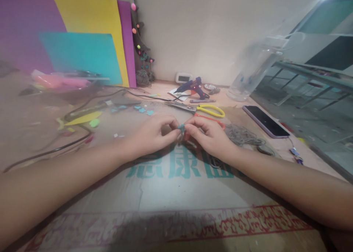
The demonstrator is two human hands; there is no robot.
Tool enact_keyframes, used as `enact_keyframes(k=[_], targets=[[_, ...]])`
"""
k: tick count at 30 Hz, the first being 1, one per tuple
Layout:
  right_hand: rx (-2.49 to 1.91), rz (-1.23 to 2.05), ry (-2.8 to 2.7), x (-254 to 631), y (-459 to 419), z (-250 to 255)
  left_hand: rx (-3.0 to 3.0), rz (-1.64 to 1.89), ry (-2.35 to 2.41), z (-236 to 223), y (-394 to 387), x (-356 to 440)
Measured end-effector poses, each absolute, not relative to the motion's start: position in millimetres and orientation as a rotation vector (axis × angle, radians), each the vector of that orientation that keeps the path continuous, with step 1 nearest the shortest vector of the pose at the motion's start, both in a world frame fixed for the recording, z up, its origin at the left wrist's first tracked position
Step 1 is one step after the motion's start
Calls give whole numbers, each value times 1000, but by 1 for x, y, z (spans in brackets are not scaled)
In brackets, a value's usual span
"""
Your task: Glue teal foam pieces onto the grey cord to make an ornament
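My left hand (154, 132) and my right hand (208, 134) meet over the middle of a cardboard sheet (165, 193) printed with green characters. Both hands pinch one small blue piece (181, 127) between their fingertips; it looks like a bit of foam or fabric, too small to make out further. The other fingers of each hand are curled in. Both forearms rest low over the cardboard.
Yellow-handled scissors (204, 109) and a red-handled tool (212, 120) lie just behind my right hand. A blue glue gun (193, 86), a phone (266, 121), a grey string tangle (242, 135), small blue cut-outs (143, 110), black cables (82, 108) and coloured sheets (82, 50) surround the spot.
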State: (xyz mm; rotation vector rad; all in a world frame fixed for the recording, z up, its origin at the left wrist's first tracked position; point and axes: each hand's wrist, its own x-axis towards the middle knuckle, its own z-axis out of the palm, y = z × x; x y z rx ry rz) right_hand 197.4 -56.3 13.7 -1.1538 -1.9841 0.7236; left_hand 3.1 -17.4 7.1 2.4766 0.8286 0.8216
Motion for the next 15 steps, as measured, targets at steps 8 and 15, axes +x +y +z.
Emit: enact_keyframes(k=[8,15], targets=[[-1171,879,-1891,203,-51,10,2386,773,812,5,-15,2],[-1242,669,-2085,203,-50,17,2310,781,872,7,-15,2]])
